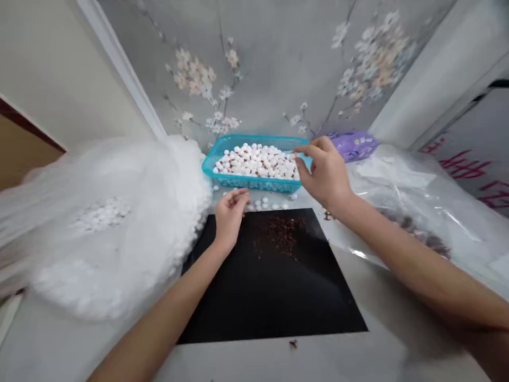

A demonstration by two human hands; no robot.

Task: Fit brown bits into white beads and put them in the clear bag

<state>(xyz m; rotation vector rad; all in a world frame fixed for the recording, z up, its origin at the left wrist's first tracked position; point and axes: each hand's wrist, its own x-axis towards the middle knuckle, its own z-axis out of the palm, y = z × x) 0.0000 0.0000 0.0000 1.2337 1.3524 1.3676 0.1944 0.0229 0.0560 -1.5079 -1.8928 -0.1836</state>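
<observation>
My right hand (324, 172) is over the right end of a turquoise plastic basket (254, 183), its thumb and forefinger curved with a small gap between the tips. White foam-like balls (258, 159) fill the basket, with small reddish-brown bits among them. Just in front of the basket is my left hand (231, 212), its thumb and fingertips pinched together; whatever they may hold is too small to make out. A pile of small reddish-brown pieces (284, 231) lies on a black mat (270, 297) below my hands. Several loose white balls (264, 203) sit between basket and mat.
On the left stands a large clear plastic bag (119, 249) of white balls. A purple packet (353, 146) lies behind my right wrist. Another clear bag (421, 212) with brownish contents spreads on the right. One brown piece (293, 344) rests on the pale table (338, 361).
</observation>
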